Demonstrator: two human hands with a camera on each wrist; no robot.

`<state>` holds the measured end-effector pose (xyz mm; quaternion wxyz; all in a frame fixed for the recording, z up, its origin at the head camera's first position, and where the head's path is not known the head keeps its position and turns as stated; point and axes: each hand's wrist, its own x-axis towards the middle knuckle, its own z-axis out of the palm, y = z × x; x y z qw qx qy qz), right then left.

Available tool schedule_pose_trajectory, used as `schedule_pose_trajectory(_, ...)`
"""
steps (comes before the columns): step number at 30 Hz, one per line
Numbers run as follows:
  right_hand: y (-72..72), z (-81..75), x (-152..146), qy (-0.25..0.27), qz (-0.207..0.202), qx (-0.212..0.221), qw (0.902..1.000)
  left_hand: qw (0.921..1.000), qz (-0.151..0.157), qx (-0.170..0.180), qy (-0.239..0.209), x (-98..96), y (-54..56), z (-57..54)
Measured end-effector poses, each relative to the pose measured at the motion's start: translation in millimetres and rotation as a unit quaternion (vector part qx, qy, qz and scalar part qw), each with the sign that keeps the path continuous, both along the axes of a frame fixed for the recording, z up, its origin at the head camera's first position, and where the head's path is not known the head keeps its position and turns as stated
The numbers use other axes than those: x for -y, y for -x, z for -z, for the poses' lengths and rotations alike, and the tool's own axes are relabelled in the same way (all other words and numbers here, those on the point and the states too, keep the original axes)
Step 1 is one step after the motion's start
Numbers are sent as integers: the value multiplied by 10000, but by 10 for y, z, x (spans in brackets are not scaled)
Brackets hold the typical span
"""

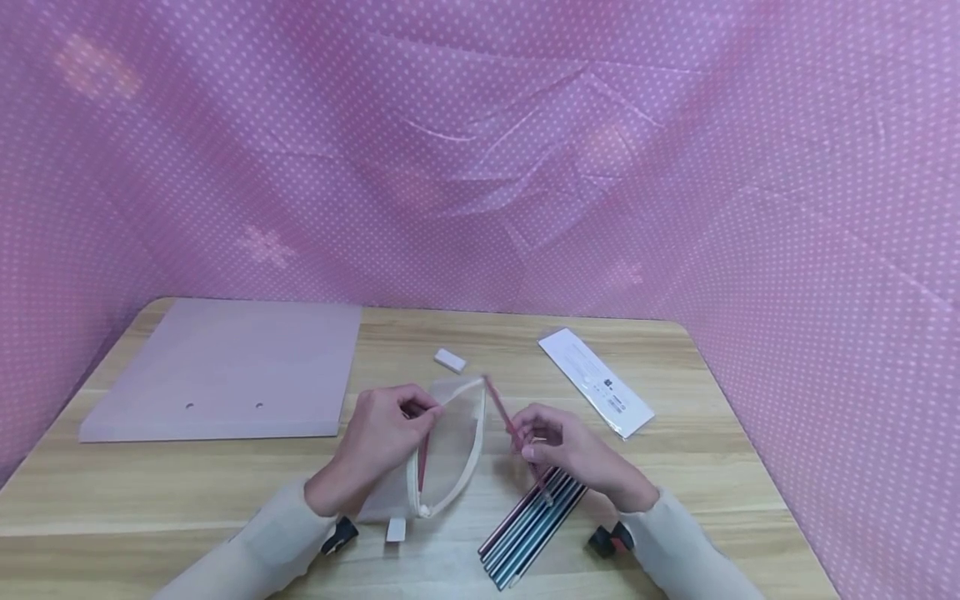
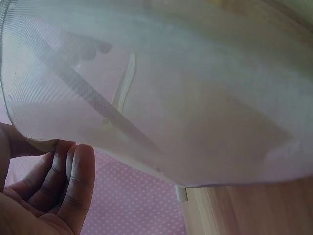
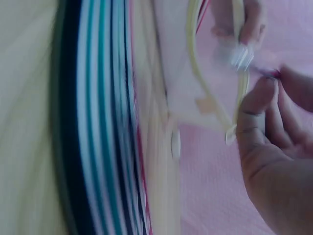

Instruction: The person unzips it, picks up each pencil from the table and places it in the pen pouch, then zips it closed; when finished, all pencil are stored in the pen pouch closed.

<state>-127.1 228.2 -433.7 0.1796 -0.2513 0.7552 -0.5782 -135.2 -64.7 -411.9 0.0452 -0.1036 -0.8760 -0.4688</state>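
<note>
My left hand (image 1: 386,433) pinches the rim of a translucent zip pencil pouch (image 1: 448,450), whose mouth gapes. Inside the pouch lies a red pencil (image 1: 422,468); through the mesh, the left wrist view shows a blurred slanting strip (image 2: 93,98). Between thumb and fingers, my right hand (image 1: 566,448) holds another red pencil (image 1: 498,402), tilted, its far end at the pouch's upper corner. Below that hand, a row of pencils (image 1: 531,529) in teal, dark and reddish tones lies on the table. They also appear, blurred, as striped pencils (image 3: 102,122) in the right wrist view.
Behind the pouch lies a small white eraser (image 1: 450,360). A white printed packet (image 1: 596,383) rests at the back right. On the left is a large pale board with two holes (image 1: 232,367). A pink dotted curtain (image 1: 480,167) surrounds the wooden table (image 1: 697,467).
</note>
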Motion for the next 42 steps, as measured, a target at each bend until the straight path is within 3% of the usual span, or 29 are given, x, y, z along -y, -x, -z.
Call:
schedule_pose_trajectory(3, 0, -18, 113, 696, 386, 693, 9944, 10000, -10, 12, 0, 0, -5, 0)
schedule_pose_trajectory(8, -5, -12, 346, 1698, 782, 1524, 9705, 10000, -17, -44, -37, -7, -9, 4)
schedule_pose_trajectory(16, -41, -5, 679, 1970, 1606, 2124, 9436, 9999, 20, -147, -57, -22, 0, -3)
schedule_pose_trajectory(27, -125, 76, 905, 1778, 1570, 2175, 9468, 9995, -46, 217, -212, -37, -21, -16)
schedule_pose_trajectory(37, -132, 147, 926, 1509, 1638, 2537, 9413, 9996, -79, 73, -263, -40, -33, -12)
schedule_pose_trajectory(42, -122, 161, 927, 1344, 1417, 2503, 9483, 9995, -87, 29, -316, -40, -44, 1)
